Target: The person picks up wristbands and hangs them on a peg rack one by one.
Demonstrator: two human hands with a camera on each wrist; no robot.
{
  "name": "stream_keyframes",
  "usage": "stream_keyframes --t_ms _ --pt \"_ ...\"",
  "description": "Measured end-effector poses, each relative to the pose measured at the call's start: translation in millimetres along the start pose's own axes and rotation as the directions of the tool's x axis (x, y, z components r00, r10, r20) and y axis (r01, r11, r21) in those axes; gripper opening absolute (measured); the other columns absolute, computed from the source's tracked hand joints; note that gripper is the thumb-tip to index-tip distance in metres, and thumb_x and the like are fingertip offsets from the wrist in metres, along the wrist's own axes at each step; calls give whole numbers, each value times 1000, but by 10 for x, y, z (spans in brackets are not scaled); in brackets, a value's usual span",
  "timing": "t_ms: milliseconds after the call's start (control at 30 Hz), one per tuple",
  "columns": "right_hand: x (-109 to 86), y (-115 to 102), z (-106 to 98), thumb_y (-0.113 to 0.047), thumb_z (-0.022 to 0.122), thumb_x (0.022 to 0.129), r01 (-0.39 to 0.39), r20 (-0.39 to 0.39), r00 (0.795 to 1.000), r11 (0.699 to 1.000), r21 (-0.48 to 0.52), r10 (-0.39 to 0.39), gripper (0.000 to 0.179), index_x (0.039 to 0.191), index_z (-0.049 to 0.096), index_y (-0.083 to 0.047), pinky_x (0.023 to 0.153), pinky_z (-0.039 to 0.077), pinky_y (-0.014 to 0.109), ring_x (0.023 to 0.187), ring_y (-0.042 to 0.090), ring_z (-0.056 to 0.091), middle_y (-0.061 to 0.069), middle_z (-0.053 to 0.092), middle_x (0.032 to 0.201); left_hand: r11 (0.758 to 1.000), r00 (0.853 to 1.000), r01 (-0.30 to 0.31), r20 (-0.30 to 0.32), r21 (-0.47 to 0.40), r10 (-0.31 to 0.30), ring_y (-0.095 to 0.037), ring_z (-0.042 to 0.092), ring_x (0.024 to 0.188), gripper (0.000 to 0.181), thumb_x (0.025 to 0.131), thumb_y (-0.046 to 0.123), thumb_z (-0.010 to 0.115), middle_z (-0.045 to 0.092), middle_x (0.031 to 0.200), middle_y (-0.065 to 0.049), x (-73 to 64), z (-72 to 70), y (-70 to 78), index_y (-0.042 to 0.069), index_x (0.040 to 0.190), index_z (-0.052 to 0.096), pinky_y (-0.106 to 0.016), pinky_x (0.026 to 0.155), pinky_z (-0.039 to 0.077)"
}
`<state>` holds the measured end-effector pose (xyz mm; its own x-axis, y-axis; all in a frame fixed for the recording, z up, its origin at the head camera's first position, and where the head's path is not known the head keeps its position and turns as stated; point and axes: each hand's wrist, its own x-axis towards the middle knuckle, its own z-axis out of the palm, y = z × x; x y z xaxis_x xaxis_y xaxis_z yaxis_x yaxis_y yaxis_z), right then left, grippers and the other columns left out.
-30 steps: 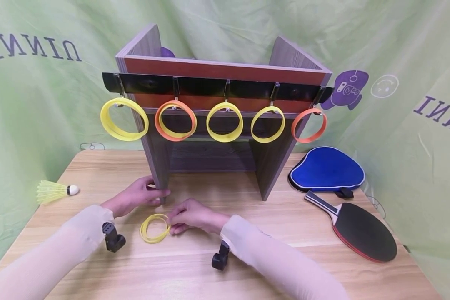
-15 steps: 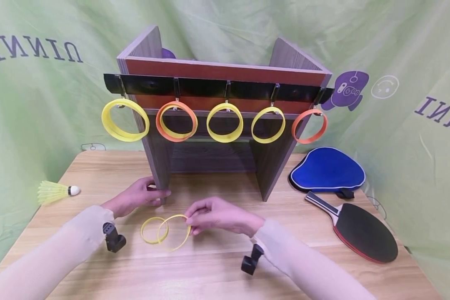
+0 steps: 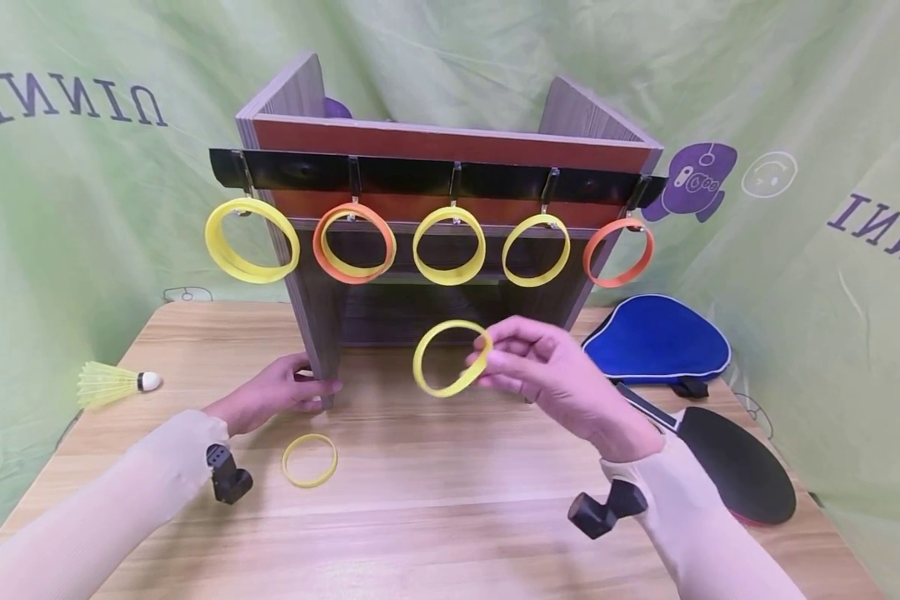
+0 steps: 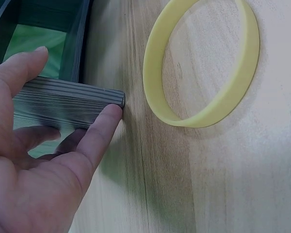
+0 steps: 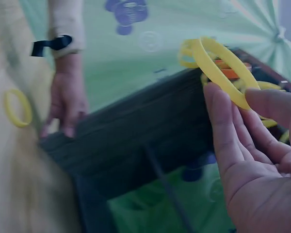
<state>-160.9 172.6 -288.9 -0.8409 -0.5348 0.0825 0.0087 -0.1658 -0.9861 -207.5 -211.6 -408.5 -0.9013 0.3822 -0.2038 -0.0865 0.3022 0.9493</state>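
My right hand (image 3: 547, 375) pinches a thin yellow ring (image 5: 217, 74) between thumb and fingers. The ring is up off the table, in front of the stand's opening and below the hanging rings. My left hand (image 3: 270, 392) grips the lower front edge of the left side panel (image 4: 63, 99) of a grey wood-grain stand, thumb on one face and fingers on the other. A second yellow ring (image 4: 154, 73) lies flat on the table near that hand. Several yellow and orange rings hang from hooks on the black strip (image 3: 405, 173) across the stand's front, among them an orange ring (image 3: 621, 278).
At the right lie a blue paddle case (image 3: 660, 337) and a black table tennis paddle (image 3: 735, 462), its handle partly behind my right forearm. A yellow shuttlecock (image 3: 112, 383) rests at the left edge of the wooden table (image 3: 390, 533). Green cloth hangs all round.
My right hand has picked one yellow ring off the table, leaving the other there, and has carried it up and to the right. The left hand has stayed on the panel.
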Motion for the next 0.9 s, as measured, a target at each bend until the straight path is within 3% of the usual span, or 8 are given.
stream_keyframes --t_ms 233,433,633,900 --pt "-96 -250 -87 5 59 102 195 -133 975 972 128 -178 23 113 72 -11 92 64 29 101 17 78 3 80 108 1000 1000 -2 6 -15 2 -26 65 117 70 100 17 70 54 140 -28 -6 1 8 -13 153 35 -39 101 62" --pt "-115 -385 -49 1 59 103 309 -313 916 939 151 -251 20 117 71 -8 95 62 26 99 16 79 4 79 109 1000 1000 -16 12 -20 16 -26 66 117 70 100 16 70 52 141 -29 -6 -2 -9 -14 153 34 -39 100 62" --pt "-87 -426 -45 -4 63 102 365 -412 872 913 183 -266 16 117 69 -6 95 61 24 100 18 79 6 78 110 1000 1000 -15 12 -23 15 -25 66 116 70 100 15 69 50 143 -31 -9 0 -14 -14 153 34 -38 99 63" --pt "-54 -397 -63 -5 66 100 364 -445 864 904 225 -237 13 113 68 -4 95 62 26 97 18 80 7 78 108 1000 1000 -8 6 -23 8 -26 66 117 70 100 15 69 48 146 -33 2 2 -16 -14 153 33 -37 99 63"
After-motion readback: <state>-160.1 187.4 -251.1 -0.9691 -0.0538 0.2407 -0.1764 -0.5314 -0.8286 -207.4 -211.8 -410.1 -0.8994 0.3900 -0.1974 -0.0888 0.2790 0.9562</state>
